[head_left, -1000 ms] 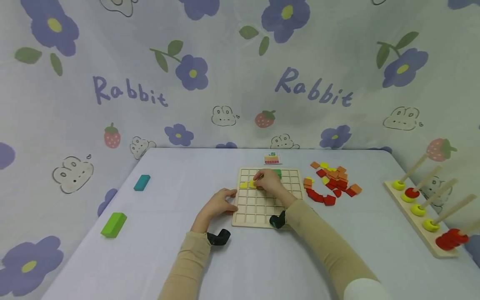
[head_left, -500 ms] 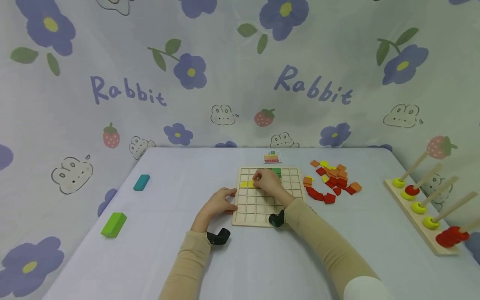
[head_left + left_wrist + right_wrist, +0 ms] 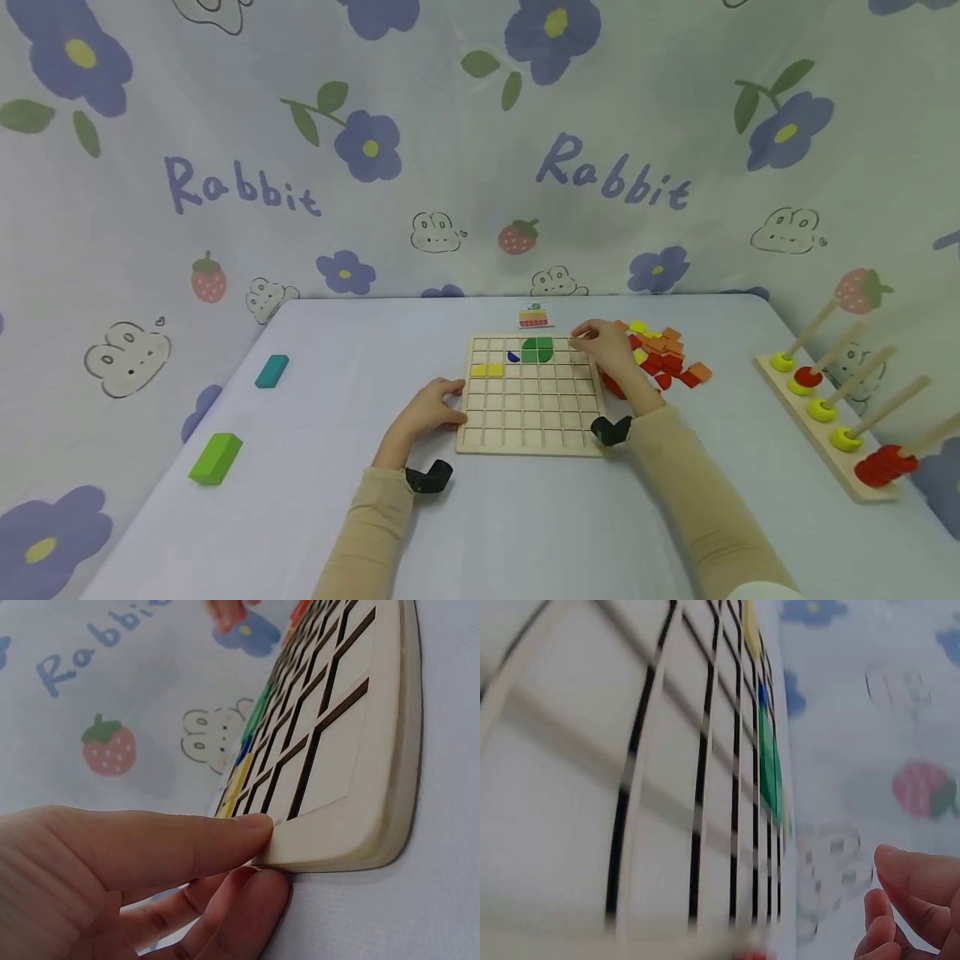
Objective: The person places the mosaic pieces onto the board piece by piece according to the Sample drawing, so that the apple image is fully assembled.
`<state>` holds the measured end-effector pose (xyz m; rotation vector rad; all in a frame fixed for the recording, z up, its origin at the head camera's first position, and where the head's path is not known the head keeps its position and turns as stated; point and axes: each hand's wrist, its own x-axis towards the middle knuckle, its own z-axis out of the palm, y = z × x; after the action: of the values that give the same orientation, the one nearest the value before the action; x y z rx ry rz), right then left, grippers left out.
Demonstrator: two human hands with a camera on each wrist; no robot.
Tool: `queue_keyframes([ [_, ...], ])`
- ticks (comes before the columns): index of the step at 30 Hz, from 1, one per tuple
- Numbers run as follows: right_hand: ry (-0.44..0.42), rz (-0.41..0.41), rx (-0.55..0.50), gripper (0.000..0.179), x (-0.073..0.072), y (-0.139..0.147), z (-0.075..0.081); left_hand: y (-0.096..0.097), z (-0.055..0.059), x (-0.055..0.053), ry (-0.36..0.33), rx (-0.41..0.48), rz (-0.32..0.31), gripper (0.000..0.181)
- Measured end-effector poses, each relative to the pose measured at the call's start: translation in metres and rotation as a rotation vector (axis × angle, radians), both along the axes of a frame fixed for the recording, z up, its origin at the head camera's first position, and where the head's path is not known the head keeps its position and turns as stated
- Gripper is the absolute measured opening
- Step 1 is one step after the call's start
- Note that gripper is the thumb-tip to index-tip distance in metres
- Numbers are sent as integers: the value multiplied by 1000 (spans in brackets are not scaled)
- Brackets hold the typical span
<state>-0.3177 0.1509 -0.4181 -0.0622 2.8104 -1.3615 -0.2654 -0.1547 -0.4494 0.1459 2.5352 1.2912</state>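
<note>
A wooden grid board (image 3: 532,417) lies on the table. Fingertips of my left hand (image 3: 429,408) touch its left edge; in the left wrist view, straight fingers (image 3: 187,844) lie against the rim near a corner. My right hand (image 3: 611,350) hovers by the board's far right edge, fingers loosely bent, nothing seen between them in the right wrist view. On the grid sit yellow pieces (image 3: 487,370) side by side, a small blue piece (image 3: 513,357) and green pieces (image 3: 537,350) forming a rounded shape. Beyond the board lies a small picture card (image 3: 535,315).
Right of the board, partly behind my right hand, lies a pile of red, orange and yellow pieces (image 3: 667,354). A wooden peg stand (image 3: 825,425) with beads is at the far right. A teal block (image 3: 272,372) and a green block (image 3: 216,458) sit at left.
My right hand has left the yellow pieces and moved right to the board's far right edge, uncovering the blue and green pieces. My left hand stays at the left edge.
</note>
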Motion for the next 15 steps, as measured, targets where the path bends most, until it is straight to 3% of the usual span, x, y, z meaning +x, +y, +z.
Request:
queue_keyframes([
  [8, -47, -174, 159, 30, 9, 70, -14, -2, 0, 1, -2, 15, 5, 66],
  [15, -128, -179, 172, 34, 12, 88, -21, -1, -2, 0, -2, 24, 5, 66],
])
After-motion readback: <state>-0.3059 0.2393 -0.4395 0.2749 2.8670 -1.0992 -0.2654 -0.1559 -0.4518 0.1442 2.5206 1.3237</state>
